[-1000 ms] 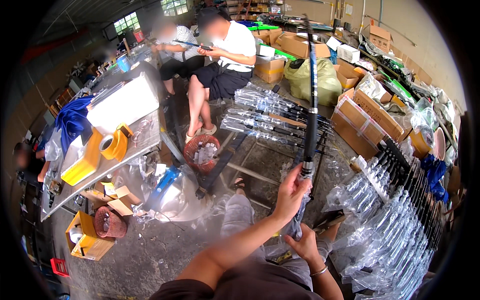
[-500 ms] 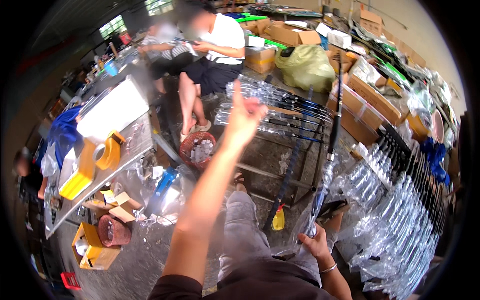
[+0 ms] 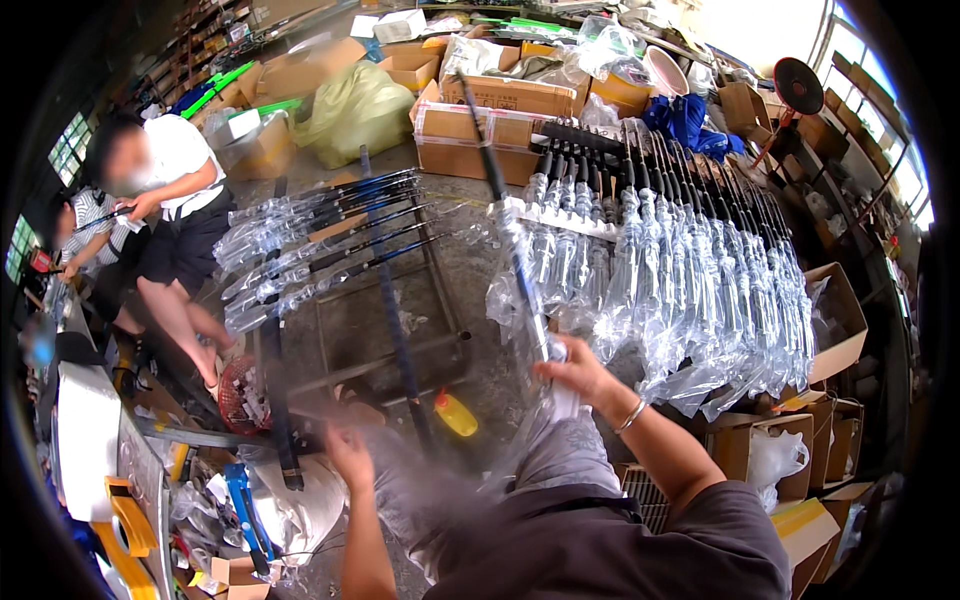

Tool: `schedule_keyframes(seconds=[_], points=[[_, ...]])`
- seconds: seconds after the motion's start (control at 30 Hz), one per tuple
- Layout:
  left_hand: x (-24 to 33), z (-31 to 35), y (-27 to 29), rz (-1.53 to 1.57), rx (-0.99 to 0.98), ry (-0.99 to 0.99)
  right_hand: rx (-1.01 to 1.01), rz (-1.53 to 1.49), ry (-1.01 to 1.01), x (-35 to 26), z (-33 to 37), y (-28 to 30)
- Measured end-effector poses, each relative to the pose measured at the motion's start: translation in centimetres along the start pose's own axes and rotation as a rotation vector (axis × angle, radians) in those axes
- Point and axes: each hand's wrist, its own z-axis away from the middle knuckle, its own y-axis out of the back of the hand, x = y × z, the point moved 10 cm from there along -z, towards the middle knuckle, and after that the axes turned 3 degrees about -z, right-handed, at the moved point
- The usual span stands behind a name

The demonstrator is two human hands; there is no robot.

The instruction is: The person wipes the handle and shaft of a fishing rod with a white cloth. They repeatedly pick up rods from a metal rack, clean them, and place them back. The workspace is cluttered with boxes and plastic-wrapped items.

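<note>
My right hand (image 3: 578, 376) grips a long dark rod (image 3: 505, 215) sheathed in clear plastic film, holding it upright so it points away from me. My left hand (image 3: 348, 455) is blurred, low at the centre left, fingers spread, holding nothing I can make out. It is beside a second dark rod (image 3: 395, 320) with a yellow butt cap (image 3: 455, 415) that leans on a metal frame rack (image 3: 350, 330). To the right of my right hand lies a wide row of plastic-wrapped rods (image 3: 690, 250).
Another batch of wrapped rods (image 3: 310, 245) lies across the rack. A seated person in white top (image 3: 175, 200) works at the left, someone in a striped shirt (image 3: 80, 225) behind. Cardboard boxes (image 3: 490, 130) stand behind and at right; a red basket (image 3: 240, 395) sits on the floor.
My view has swung to the right. My left hand dropped from reaching high over the rack to low near my knee. My right hand still holds the wrapped rod.
</note>
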Motion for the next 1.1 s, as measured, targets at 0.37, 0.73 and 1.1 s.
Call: schedule_keyframes(seconds=[0.37, 0.73, 1.1], points=[[1.4, 3.0, -4.1, -0.343, -0.175, -0.036, 0.353, -0.131, 0.154, -6.6, -5.4, 14.2], [-0.2, 2.9, -3.3, -0.227, -0.116, -0.044, 0.625, -0.134, 0.035, -3.7, -7.9, 20.2], [-1.3, 3.3, -3.2, -0.16, -0.019, -0.106, 0.733, 0.658, -0.062, -7.1, -7.2, 21.2]])
